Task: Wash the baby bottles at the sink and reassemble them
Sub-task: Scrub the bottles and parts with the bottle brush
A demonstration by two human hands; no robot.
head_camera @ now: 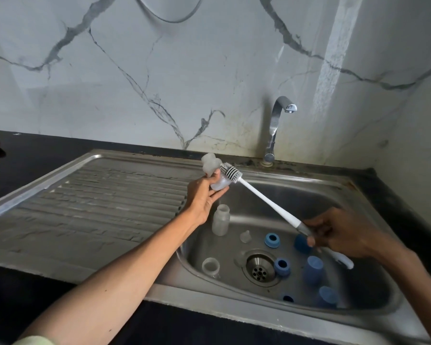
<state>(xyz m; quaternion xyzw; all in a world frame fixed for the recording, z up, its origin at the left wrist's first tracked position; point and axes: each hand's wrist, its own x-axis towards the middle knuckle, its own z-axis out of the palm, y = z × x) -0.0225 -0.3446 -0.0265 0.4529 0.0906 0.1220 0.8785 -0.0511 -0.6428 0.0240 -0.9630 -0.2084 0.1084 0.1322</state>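
Observation:
My left hand [204,197] grips a clear baby bottle [213,171] held up over the left rim of the sink basin [309,195]. My right hand [341,232] holds the handle of a long white bottle brush [266,197], whose bristled head rests against the bottle's lower end. In the basin stand a second clear bottle [220,220] upright and a third [210,266] near the front. A clear teat [245,236], blue screw rings [272,240] and blue caps [312,268] lie around the drain [259,268].
A ribbed steel draining board [97,207] stretches left of the basin. The chrome tap [275,128] rises behind the basin with no water running. Black countertop [35,155] surrounds the sink, with a marble-patterned wall [159,70] behind.

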